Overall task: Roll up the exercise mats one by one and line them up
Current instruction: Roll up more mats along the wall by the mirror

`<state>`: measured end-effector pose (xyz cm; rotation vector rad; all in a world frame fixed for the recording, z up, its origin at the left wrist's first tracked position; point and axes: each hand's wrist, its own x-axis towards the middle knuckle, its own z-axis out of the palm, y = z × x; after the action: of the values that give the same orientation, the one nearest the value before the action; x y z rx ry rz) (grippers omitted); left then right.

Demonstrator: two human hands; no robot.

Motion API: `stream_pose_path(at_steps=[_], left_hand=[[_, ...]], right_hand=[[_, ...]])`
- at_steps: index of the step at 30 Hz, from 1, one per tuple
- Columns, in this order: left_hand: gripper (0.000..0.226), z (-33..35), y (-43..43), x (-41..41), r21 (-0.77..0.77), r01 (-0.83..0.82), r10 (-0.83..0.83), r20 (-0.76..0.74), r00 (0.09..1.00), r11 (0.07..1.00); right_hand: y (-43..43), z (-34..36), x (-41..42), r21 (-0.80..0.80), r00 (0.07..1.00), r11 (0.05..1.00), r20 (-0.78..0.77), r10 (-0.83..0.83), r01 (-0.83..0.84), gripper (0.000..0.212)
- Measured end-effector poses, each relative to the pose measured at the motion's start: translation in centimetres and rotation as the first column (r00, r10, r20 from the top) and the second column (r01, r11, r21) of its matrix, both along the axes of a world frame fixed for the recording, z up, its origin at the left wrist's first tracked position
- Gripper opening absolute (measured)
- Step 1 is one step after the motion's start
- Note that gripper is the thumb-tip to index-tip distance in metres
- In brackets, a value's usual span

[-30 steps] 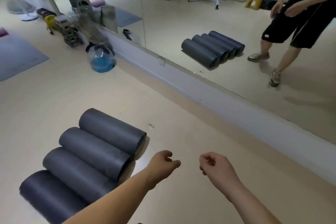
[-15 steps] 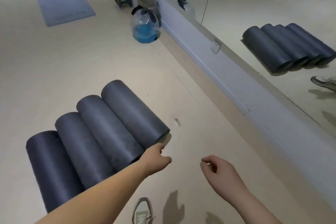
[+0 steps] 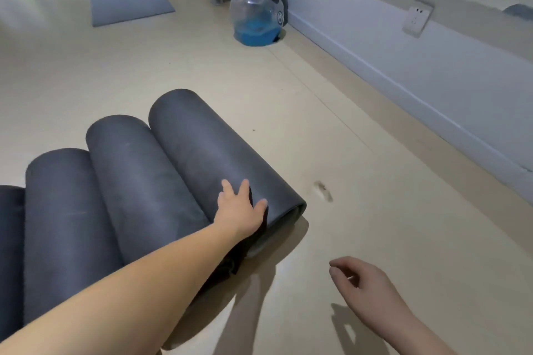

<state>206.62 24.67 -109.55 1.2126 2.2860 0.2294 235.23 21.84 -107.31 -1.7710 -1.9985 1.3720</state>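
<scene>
— Surface and room?
— Beige floor (image 3: 288, 95). A flat mat (image 3: 129, 0) upper left, a water jug (image 3: 256, 17) top centre, a wall socket (image 3: 417, 18) upper right.
— Rolls and hands?
— Four rolled mats (image 3: 129, 181) lie side by side, lower left. My left hand (image 3: 239, 210) rests flat, fingers spread, on the rightmost roll (image 3: 196, 147). My right hand (image 3: 366, 282), lower right, is loosely curled and holds nothing.
— Markings?
— The jug's round mark is too blurred to read.

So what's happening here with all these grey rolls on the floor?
A person is tidying exercise mats. Their left hand lies flat on the end roll of a row of four rolled mats set side by side. The right hand hangs free, holding nothing. Farther back one grey mat lies flat, not yet rolled.
</scene>
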Motion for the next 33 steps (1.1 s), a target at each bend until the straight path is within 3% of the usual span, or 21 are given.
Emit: stream_pose_path(at_steps=[4,7,10,12,14,17,20,22,25,26,28,31,33], left_hand=[[0.073,-2.6,0.6,-1.6,0.086,-0.015,0.021,-0.067,0.998,0.996],[0.085,-2.7,0.7,-2.8,0.146,-0.097,0.092,0.035,0.995,0.985],[0.116,-2.8,1.9,-5.0,0.086,-0.282,0.264,0.173,0.949,0.956],[0.132,-3.3,2.7,-6.0,0.014,-0.324,0.313,0.216,0.925,0.946],[0.139,-4.0,3.0,-6.3,0.006,-0.312,0.306,0.177,0.935,0.95],[0.138,-4.9,2.9,-6.2,0.033,-0.281,0.276,0.115,0.954,0.959],[0.117,-5.5,2.8,-6.5,0.087,-0.292,0.278,0.142,0.95,0.952],[0.098,-6.0,2.6,-6.8,0.162,-0.324,0.281,0.242,0.929,0.932],[0.096,-6.8,1.9,-6.7,0.247,-0.464,0.326,0.445,0.834,0.851],[0.111,-7.1,1.7,-5.9,0.208,-0.516,0.372,0.483,0.793,0.831],[0.153,-7.1,1.4,-3.0,-0.016,-0.584,0.484,0.577,0.657,0.812],[0.171,-7.7,1.2,3.0,-0.167,-0.497,0.422,0.78,0.463,0.852],[0.163,-7.8,1.4,7.2,-0.141,-0.424,0.34,0.831,0.441,0.895]], right_hand=[[1.8,-4.0,-5.3,-0.064,0.979,0.986,-0.129,-0.16,0.153,0.019],[2.9,-4.8,-9.9,-0.174,0.961,0.964,-0.152,-0.229,0.202,0.034],[4.4,-5.9,-14.3,-0.345,0.931,0.907,-0.179,-0.317,0.242,0.054],[5.1,-6.9,-16.6,-0.463,0.864,0.835,-0.241,-0.442,0.298,0.045],[5.5,-8.0,-17.9,-0.599,0.711,0.704,-0.297,-0.637,0.38,0.04],[5.6,-9.1,-18.5,-0.744,0.5,0.581,-0.385,-0.776,0.329,0.038],[5.7,-8.9,-18.7,-0.715,0.477,0.61,-0.428,-0.768,0.341,0.032],[6.1,-8.3,-17.8,-0.694,0.462,0.614,-0.433,-0.774,0.376,0.027],[6.4,-7.3,-14.0,-0.694,0.415,0.584,-0.425,-0.805,0.422,0.025],[6.3,-7.2,-12.1,-0.695,0.395,0.564,-0.413,-0.821,0.446,0.026],[5.9,-6.8,-7.9,-0.712,0.335,0.501,-0.376,-0.864,0.492,0.03],[4.1,-5.9,-1.6,-0.73,0.24,0.386,-0.303,-0.922,0.564,0.035],[2.4,-5.7,2.6,-0.74,0.161,0.299,-0.254,-0.954,0.603,0.033]])
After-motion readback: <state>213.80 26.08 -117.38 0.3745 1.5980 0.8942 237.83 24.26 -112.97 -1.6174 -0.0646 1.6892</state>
